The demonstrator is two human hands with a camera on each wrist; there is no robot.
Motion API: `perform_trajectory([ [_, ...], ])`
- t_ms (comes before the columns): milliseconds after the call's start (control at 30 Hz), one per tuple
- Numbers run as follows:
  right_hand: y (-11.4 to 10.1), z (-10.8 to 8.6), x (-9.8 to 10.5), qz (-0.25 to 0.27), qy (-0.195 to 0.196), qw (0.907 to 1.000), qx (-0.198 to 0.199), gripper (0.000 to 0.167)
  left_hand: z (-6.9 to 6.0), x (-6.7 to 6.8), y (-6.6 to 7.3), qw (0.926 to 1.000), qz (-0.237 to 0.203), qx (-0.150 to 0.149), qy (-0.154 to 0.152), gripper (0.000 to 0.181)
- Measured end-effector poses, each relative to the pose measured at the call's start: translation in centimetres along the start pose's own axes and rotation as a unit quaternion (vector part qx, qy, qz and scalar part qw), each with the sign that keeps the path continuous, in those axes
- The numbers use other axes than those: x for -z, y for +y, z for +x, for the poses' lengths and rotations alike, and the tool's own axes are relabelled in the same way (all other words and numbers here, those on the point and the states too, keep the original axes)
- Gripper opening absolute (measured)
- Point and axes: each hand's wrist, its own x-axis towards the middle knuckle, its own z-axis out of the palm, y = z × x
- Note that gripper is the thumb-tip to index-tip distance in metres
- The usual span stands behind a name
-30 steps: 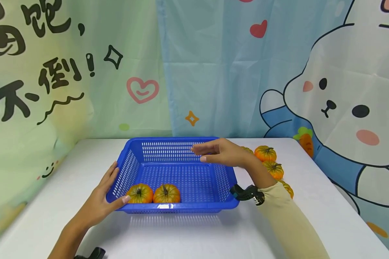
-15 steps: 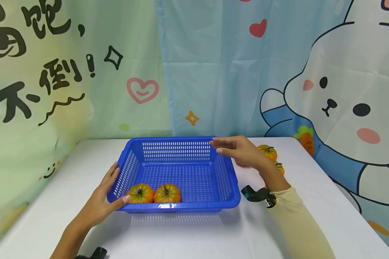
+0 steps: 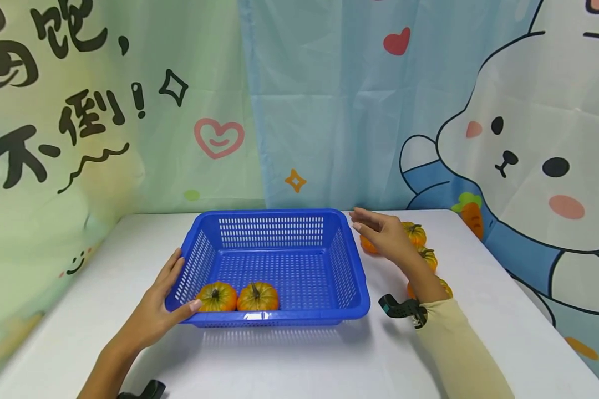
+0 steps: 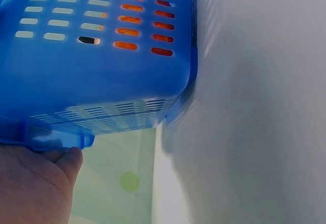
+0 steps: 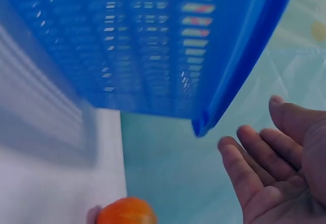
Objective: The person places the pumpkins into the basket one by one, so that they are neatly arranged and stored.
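In the head view, a blue plastic basket (image 3: 299, 317) with slotted walls stands on the white table. Two small yellow-orange pumpkins, a left one (image 3: 217, 297) and a right one (image 3: 258, 297), lie in its front left part. My left hand (image 3: 152, 313) holds the basket's left front corner, thumb over the rim and fingers along the outer side. Just past the right rim hovers my right hand (image 3: 386, 235), fingers extended and holding nothing, as the right wrist view also shows. Beneath and beside it sits an orange pumpkin (image 3: 368, 244), partly hidden by the hand.
More small pumpkins form a rough line on the table's right side: a far one (image 3: 415, 234), a middle one (image 3: 428, 257) and a nearer one (image 3: 445, 286), partly behind my right forearm. A printed curtain (image 3: 309, 111) hangs behind the white table (image 3: 259, 366).
My right hand has moved right, from above the basket to outside its right rim, uncovering part of the orange pumpkin. The left hand, basket and the two pumpkins inside stay nearly in place.
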Motion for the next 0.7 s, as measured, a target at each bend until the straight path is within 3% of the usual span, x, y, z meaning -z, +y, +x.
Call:
perform_trajectory([
  [167, 1.6, 0.1, 0.2, -0.012, 0.034, 0.9991, -0.022, 0.056, 0.0, 0.0, -0.2, 1.0, -0.004, -0.002, -0.001, 0.092],
  [333, 2.9, 0.2, 0.4, -0.016, 0.072, 0.9971, -0.017, 0.057, 0.0, 0.0, -0.2, 1.0, -0.006, -0.006, 0.002, 0.092],
  [567, 4.4, 0.3, 0.6, -0.024, 0.143, 0.9889, -0.03, 0.059, -0.1, -0.1, -0.3, 1.0, -0.009, -0.003, 0.002, 0.091],
  [700, 5.1, 0.2, 0.8, -0.03, 0.154, 0.9865, -0.046, 0.064, 0.0, 0.0, -0.3, 1.0, -0.004, -0.006, 0.001, 0.091],
])
